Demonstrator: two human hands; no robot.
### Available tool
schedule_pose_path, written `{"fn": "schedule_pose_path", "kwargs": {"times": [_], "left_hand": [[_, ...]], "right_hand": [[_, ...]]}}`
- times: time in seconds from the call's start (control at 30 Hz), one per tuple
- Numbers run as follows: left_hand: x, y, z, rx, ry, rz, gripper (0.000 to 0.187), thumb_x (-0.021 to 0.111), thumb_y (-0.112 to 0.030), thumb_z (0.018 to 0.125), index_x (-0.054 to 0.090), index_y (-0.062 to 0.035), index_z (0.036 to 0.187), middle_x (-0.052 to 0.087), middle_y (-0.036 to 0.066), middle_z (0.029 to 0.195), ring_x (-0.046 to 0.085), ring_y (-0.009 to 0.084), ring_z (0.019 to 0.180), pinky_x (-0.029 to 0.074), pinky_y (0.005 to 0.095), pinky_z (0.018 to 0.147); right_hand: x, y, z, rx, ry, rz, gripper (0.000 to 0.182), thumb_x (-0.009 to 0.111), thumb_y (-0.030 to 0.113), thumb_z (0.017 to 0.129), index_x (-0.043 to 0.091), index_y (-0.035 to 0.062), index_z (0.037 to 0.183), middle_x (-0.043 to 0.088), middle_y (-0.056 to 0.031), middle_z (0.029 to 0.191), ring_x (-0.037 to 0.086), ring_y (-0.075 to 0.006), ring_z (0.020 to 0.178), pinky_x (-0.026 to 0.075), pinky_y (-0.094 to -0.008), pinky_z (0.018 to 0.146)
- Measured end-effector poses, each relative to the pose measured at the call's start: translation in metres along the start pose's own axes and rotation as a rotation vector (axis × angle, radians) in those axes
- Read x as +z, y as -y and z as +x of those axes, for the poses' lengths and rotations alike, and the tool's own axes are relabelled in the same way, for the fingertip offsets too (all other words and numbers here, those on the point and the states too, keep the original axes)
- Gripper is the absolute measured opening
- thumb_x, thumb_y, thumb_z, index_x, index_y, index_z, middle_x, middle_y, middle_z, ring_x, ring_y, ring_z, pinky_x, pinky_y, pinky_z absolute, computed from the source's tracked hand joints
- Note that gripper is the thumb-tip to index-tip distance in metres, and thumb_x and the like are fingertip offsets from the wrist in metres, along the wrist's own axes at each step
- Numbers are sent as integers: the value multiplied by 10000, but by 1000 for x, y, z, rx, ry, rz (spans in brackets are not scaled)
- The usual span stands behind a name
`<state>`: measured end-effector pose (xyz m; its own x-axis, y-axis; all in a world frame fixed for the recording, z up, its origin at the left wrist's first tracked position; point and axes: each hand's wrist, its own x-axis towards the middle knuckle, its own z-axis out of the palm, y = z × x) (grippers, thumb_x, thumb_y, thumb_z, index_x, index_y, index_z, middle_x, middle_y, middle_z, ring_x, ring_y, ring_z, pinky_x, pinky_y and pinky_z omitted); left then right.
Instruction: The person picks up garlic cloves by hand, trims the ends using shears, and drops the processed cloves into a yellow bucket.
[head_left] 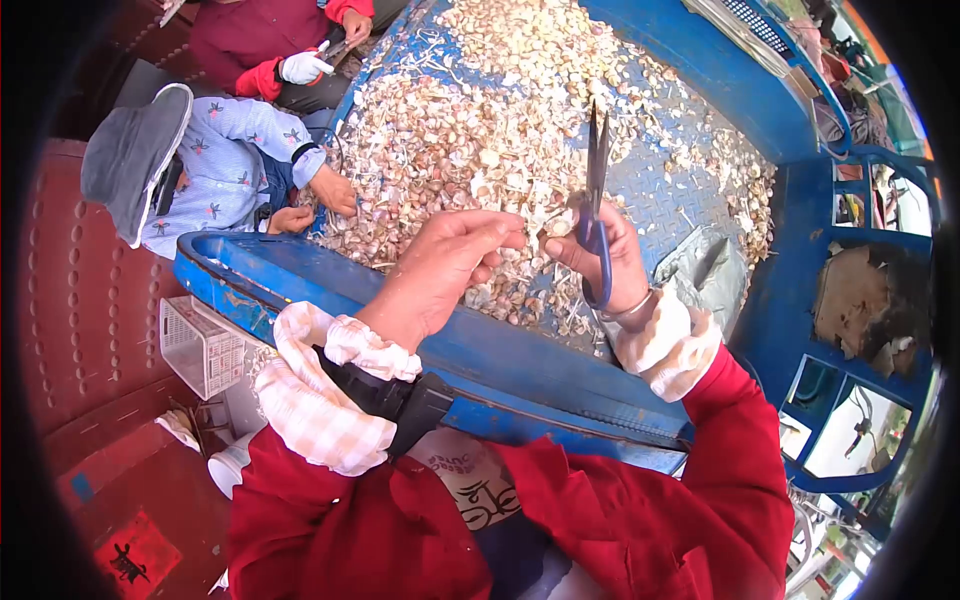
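My right hand [622,262] is closed around a pair of scissors [597,165], with the dark blades pointing up and away and the blue handle loops against the palm. By that hand's thumb and fingertips is a pale garlic bulb [562,222], partly hidden. My left hand [440,262] is beside it, fingers curled and fingertips pinched together. Whatever is between them is too small to make out. Both hands are above a large heap of garlic [430,150], which lies loose in a blue metal bed [540,375].
A crumpled grey plastic bag [700,265] lies in the bed at right. At left a person in a grey hat [135,160] reaches into the garlic; behind, another person wears a white glove [303,67]. A white plastic crate [200,350] stands below the bed's left edge.
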<state>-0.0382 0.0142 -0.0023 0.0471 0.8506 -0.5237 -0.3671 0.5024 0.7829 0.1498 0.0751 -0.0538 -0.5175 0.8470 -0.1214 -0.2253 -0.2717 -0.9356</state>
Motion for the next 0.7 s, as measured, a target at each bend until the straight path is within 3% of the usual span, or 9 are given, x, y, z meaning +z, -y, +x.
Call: {"fn": "schedule_pose_path", "kwargs": {"times": [0.13,0.17,0.33,0.53,0.63,0.7], "left_hand": [[3,3,-2,-83,164,-78,277,579,-223,882,600,-21,1071,608,-12,901,457,23,687,374,175,607],[3,3,-1,-63,175,-74,268,580,-216,881,600,-17,1061,606,-9,899,460,21,692,372,173,603],[3,1,-5,-91,185,0,264,573,-180,883,590,-3,1078,595,-1,877,457,21,699,359,170,580],[8,-2,-3,-108,219,-66,251,571,-196,885,590,-5,1046,579,11,863,475,34,713,368,168,594],[17,-7,-7,-202,80,31,239,555,-179,894,577,-2,1052,585,21,879,477,41,712,375,170,606],[15,-5,-4,-147,134,-20,239,549,-174,898,571,-3,1063,587,19,886,476,42,712,377,172,611]], "right_hand": [[22,15,5,-219,70,-111,235,690,-43,745,523,44,885,555,19,767,529,-40,691,450,-178,600],[28,16,3,-159,50,-24,215,677,-37,757,520,30,887,594,-20,788,574,-73,707,490,-212,626],[19,24,3,14,11,126,153,632,-53,776,534,13,874,610,-32,735,573,-88,622,467,-214,567],[6,19,-3,-171,-68,-57,166,628,-72,776,524,17,870,607,-31,755,574,-76,702,470,-217,636],[25,23,1,-191,-100,34,186,627,-70,782,513,14,903,610,-45,769,589,-86,723,487,-219,634],[32,24,1,-147,-54,94,189,627,-54,793,508,13,923,605,-44,789,591,-97,723,484,-202,608]]}}
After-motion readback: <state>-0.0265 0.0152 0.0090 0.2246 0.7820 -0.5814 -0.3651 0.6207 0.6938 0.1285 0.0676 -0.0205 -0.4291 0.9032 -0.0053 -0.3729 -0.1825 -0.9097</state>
